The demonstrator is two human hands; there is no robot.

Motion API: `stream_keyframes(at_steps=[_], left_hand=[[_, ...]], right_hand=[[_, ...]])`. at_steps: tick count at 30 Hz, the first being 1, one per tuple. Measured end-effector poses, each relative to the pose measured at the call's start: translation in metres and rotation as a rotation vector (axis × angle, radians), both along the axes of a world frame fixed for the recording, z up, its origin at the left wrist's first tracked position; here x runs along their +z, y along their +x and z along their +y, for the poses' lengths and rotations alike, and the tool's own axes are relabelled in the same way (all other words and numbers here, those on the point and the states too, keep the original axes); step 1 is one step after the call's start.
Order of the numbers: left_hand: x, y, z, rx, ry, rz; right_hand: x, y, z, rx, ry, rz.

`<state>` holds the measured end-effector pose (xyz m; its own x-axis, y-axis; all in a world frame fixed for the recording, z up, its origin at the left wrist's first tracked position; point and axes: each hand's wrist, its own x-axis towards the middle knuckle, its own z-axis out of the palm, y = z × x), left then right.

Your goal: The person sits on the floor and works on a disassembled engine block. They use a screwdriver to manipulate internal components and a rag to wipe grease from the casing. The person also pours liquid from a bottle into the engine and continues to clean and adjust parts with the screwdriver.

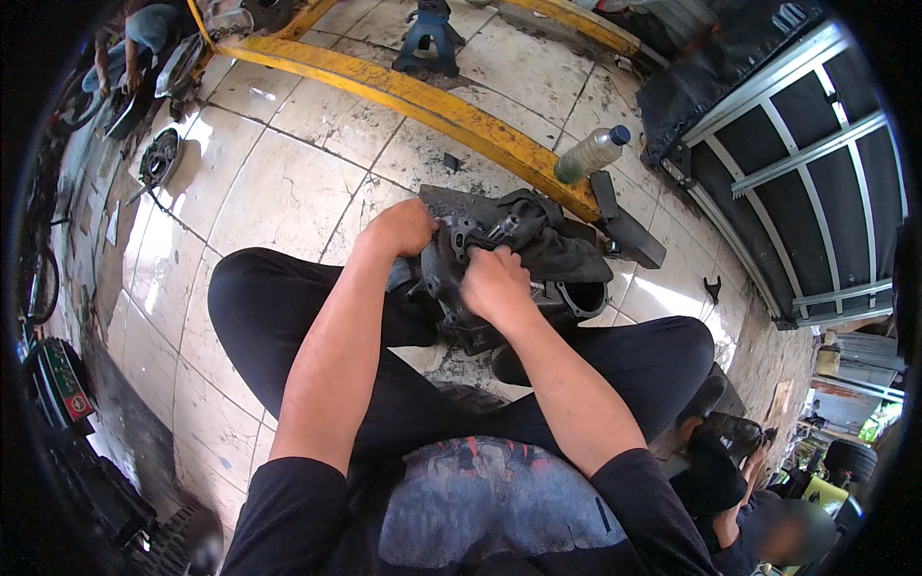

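Observation:
A dark, greasy gearbox housing [444, 264] lies on the floor between my bent legs, with a short metal shaft [504, 228] sticking out near its top. My left hand [403, 228] is closed at the housing's upper left edge, its fingertips mostly out of sight. Over the middle of the part, my right hand [497, 282] has its fingers curled in just below the shaft; what they grip is hidden. A round opening [584, 298] faces up at the right. Dark, crumpled-looking material [567, 245] lies beyond my right hand.
A yellow metal beam [384, 88] crosses the floor ahead, with a blue stand [428, 43] behind it. A bottle [591, 154] leans near the beam's right end. A small forked metal part [712, 289] lies to the right. Other people work at upper left and lower right.

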<state>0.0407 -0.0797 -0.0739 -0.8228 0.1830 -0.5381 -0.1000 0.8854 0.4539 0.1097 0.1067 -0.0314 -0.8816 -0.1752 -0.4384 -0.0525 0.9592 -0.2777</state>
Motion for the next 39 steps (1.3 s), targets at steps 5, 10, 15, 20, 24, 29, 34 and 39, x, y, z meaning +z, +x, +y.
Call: stream_keyframes(at_steps=[5,10,15,20,24,29,34,39], left_hand=[[0.011,0.007,-0.008,0.014,0.063,-0.042],[0.022,0.008,-0.007,0.062,0.106,-0.076],[0.018,0.009,-0.006,0.085,0.123,-0.069],[0.016,0.001,-0.002,0.056,0.035,-0.088],[0.013,0.001,-0.004,0.000,0.047,-0.057],[0.010,0.004,-0.005,0.036,0.060,-0.077],[0.010,0.007,-0.006,0.079,0.081,-0.106],[0.024,0.017,-0.004,0.069,0.115,-0.074]], right_hand=[[0.030,0.000,0.002,-0.023,0.050,-0.133],[0.030,0.009,0.038,-0.065,0.000,-0.140],[0.017,0.007,0.058,0.102,-0.119,-0.062],[0.015,0.003,0.043,0.207,-0.073,-0.041],[0.011,0.003,0.016,0.109,-0.031,-0.039],[0.033,0.005,0.037,0.104,0.049,-0.126],[0.034,0.010,0.055,0.165,0.108,-0.110],[0.038,-0.008,0.071,0.099,0.221,-0.165]])
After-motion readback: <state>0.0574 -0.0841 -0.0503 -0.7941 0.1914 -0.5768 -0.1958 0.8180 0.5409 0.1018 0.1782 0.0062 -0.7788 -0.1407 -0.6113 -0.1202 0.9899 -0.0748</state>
